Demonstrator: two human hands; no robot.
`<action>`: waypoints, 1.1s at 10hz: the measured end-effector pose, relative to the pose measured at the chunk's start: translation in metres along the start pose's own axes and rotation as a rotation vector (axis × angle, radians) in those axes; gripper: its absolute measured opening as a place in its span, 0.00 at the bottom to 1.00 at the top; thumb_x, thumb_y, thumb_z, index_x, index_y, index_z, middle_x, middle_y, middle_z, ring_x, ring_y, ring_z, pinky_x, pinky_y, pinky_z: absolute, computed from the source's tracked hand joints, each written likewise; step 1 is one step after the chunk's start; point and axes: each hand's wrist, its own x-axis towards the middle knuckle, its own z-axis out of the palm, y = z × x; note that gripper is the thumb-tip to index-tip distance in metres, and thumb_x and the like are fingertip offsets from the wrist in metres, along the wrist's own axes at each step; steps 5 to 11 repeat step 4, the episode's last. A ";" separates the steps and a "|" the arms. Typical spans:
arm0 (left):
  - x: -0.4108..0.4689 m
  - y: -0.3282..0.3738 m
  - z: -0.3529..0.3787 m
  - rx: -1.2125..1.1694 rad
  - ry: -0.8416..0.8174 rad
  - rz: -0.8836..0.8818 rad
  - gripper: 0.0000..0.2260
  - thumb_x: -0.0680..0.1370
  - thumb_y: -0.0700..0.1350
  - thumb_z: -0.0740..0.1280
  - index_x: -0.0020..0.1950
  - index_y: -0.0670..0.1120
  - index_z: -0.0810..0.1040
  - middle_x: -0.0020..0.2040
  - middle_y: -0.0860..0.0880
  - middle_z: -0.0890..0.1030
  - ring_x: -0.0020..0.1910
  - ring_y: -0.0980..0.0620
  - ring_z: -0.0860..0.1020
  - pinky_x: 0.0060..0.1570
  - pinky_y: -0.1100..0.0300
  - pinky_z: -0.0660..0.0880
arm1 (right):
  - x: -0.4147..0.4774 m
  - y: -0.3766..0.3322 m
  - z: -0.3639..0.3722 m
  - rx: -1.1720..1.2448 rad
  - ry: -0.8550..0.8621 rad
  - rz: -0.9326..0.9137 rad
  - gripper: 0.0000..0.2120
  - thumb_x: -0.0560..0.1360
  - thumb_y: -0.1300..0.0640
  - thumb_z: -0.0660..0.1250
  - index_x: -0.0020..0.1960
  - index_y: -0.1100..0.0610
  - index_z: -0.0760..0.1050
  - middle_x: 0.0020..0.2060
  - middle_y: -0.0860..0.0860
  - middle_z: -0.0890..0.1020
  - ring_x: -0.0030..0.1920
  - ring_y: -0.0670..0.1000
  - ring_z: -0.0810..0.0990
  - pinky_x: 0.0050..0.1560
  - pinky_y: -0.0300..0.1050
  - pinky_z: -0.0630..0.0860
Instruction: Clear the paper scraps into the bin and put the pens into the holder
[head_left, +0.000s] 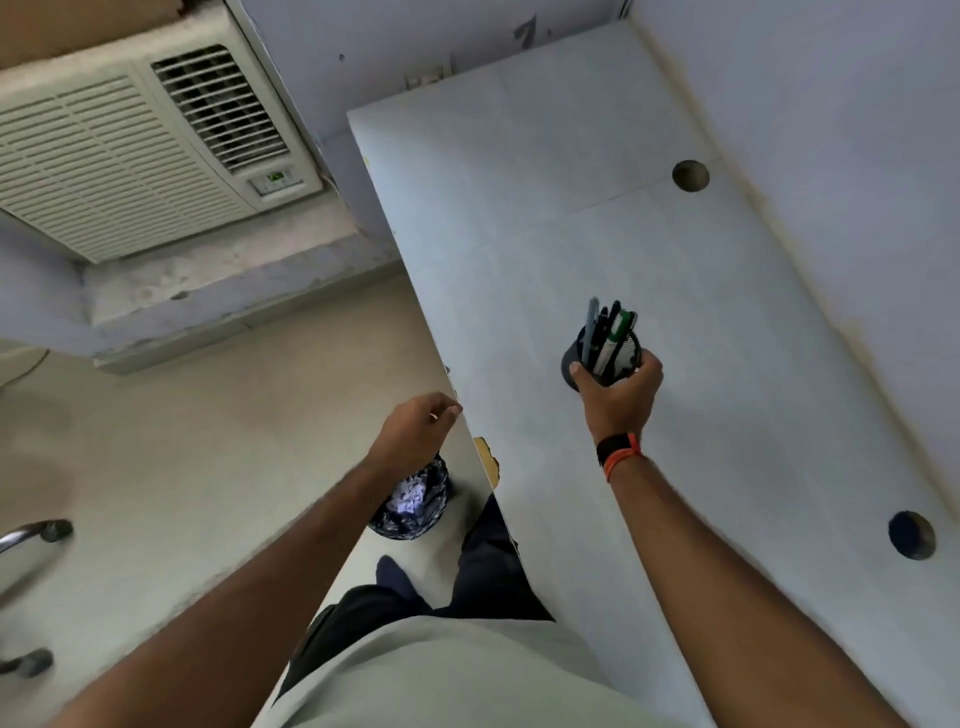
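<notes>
A black mesh pen holder (576, 361) stands on the pale grey desk (597, 218) with several pens (605, 332) upright in it. My right hand (618, 395) is wrapped around the holder's near side. My left hand (418, 428) hovers at the desk's left edge, fingers loosely curled, with nothing visible in it. Directly below that hand, on the floor, a dark patterned bin (413, 501) holds white paper scraps (408, 501). My left forearm covers part of the bin.
Two round cable holes (690, 175) (911, 535) pierce the desk near the wall side. An air conditioner unit (130, 150) sits at the far left. A chair's chrome base (31, 535) shows at the left edge. My legs stand beside the bin.
</notes>
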 end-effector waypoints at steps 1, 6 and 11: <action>0.003 -0.004 0.004 -0.031 -0.017 -0.023 0.12 0.81 0.48 0.62 0.59 0.46 0.80 0.56 0.51 0.83 0.52 0.53 0.80 0.55 0.55 0.77 | 0.015 0.003 0.000 0.000 0.044 0.018 0.35 0.61 0.54 0.81 0.62 0.59 0.68 0.58 0.53 0.73 0.51 0.46 0.74 0.51 0.39 0.73; 0.000 -0.016 -0.010 -0.060 -0.004 0.059 0.11 0.81 0.47 0.62 0.58 0.46 0.81 0.54 0.51 0.83 0.52 0.52 0.80 0.52 0.58 0.76 | -0.015 0.020 0.023 0.021 0.022 0.201 0.43 0.63 0.55 0.80 0.70 0.60 0.61 0.65 0.58 0.70 0.63 0.57 0.74 0.61 0.48 0.75; 0.000 -0.016 -0.010 -0.060 -0.004 0.059 0.11 0.81 0.47 0.62 0.58 0.46 0.81 0.54 0.51 0.83 0.52 0.52 0.80 0.52 0.58 0.76 | -0.015 0.020 0.023 0.021 0.022 0.201 0.43 0.63 0.55 0.80 0.70 0.60 0.61 0.65 0.58 0.70 0.63 0.57 0.74 0.61 0.48 0.75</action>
